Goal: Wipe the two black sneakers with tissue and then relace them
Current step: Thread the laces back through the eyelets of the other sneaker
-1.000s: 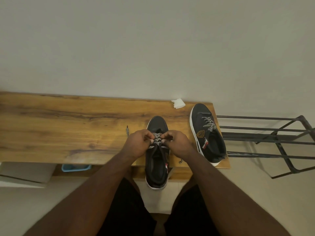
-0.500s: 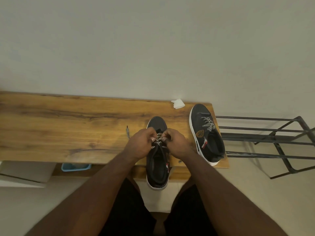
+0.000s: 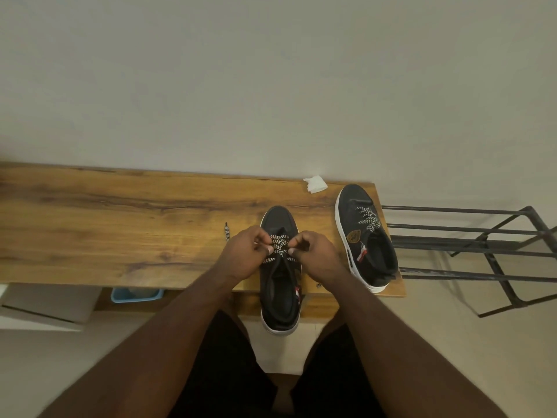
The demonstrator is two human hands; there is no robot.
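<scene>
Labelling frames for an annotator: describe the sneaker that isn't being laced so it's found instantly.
Find the wooden table against the wall, then go to its right end beside the black metal rack. The idle sneaker lies there alone, angled, a gold badge on its side; unlike the other sneaker, no hands touch it.

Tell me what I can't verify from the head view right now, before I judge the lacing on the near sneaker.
- Eyelets of the near sneaker: covered by the left hand and right hand.
- Lace path under the fingers: hidden, so the threading stage is unclear.
- Blue container: mostly hidden beneath the bench.
- Far sneaker lace ends: too small to tell whether they are tied.
</scene>
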